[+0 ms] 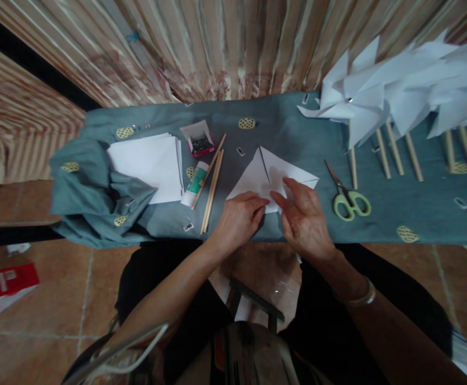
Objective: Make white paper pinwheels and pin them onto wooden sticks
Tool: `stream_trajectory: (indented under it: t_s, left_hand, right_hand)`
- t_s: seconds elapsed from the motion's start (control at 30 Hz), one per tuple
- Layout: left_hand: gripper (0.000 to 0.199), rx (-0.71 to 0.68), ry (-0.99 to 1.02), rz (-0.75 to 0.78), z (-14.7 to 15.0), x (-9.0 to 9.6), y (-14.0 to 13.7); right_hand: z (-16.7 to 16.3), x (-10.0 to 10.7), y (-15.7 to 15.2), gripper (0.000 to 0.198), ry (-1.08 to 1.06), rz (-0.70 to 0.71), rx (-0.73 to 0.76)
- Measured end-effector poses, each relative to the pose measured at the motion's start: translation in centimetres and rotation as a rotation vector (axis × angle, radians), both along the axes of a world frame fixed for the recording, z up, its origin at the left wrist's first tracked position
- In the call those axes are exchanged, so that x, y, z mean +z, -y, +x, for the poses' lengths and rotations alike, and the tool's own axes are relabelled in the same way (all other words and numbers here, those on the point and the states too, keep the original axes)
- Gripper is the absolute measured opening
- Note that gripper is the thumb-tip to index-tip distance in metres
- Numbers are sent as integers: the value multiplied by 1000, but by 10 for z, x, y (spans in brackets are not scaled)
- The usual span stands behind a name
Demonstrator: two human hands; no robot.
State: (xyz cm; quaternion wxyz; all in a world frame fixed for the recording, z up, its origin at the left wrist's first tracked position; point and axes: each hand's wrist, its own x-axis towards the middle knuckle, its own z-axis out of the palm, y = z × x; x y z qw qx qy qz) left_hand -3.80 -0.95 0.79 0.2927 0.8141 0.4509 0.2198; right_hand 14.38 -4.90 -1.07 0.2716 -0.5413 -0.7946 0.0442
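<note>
A white square of paper (249, 176) with slits cut in from its corners lies in front of me on the cloth-covered table. My left hand (239, 218) is closed at its near left edge, thumb and fingers pinched on the paper. Over the right part of the sheet is my right hand (308, 222), thumb and index finger apart, fingertips at the paper. Scissors (348, 200) with green handles lie to the right, blades partly apart. Left of the sheet are several thin wooden sticks (212, 192), a glue stick (195, 183) and a small open box (199, 140) of dark metal pieces.
A stack of white paper (149, 166) lies at the left, partly under a fold of the blue-green cloth (89, 182). Finished white paper pinwheels (348, 91) on wooden sticks lie at the back right. A striped curtain (233, 48) hangs behind the table.
</note>
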Motion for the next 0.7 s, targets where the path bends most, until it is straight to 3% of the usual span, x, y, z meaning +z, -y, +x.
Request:
stream_trajectory:
  t_s: [0.17,0.47,0.7]
  left_hand:
    - [23,0,-12,-1,0,0,0]
    - [21,-67,-147,90,2,3,3]
    - [21,-104,-220,150,3,4,6]
  right_hand:
    - [-3,-2,-1,50,43,-36,-35]
    - [-8,-7,-6,33,163,38,-32]
    - [-14,-6,-8,32,164,44,-64]
